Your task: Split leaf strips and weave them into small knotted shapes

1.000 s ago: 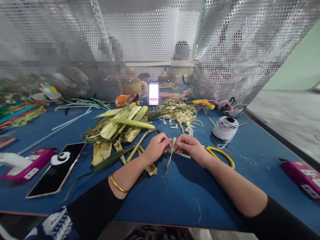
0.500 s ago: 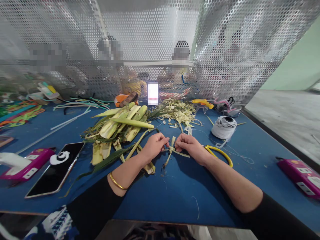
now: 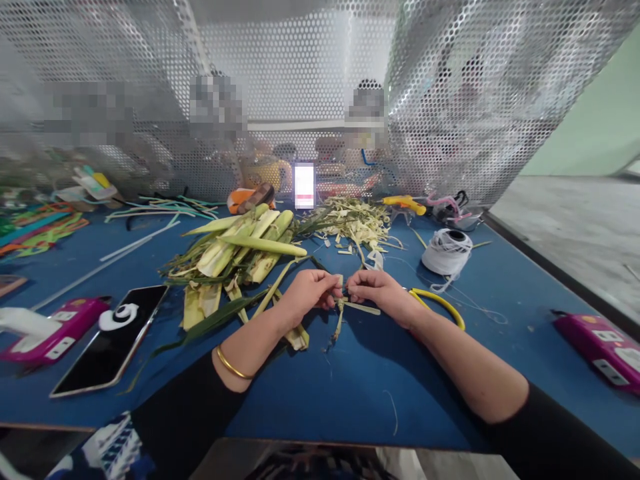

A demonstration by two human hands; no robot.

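My left hand point(image 3: 306, 294) and my right hand point(image 3: 380, 295) meet over the middle of the blue table point(image 3: 350, 387). Both pinch a small knot of pale green leaf strips point(image 3: 341, 308) between their fingertips. The strips' loose ends hang down and to the right of the knot, touching the table. A gold bangle point(image 3: 233, 366) sits on my left wrist. Just behind my left hand lies a heap of green and yellow palm leaves point(image 3: 240, 250).
Yellow-handled scissors point(image 3: 440, 303) lie beside my right wrist, a spool of white thread point(image 3: 447, 251) behind them. Leaf trimmings point(image 3: 357, 223) pile at the back. A phone point(image 3: 113, 337) and pink boxes point(image 3: 67, 323) point(image 3: 597, 347) lie at the sides. People sit behind the perforated metal screen point(image 3: 450, 100).
My hands have drawn closer together on the knot, and the upright strip end that stood between them has been folded down.
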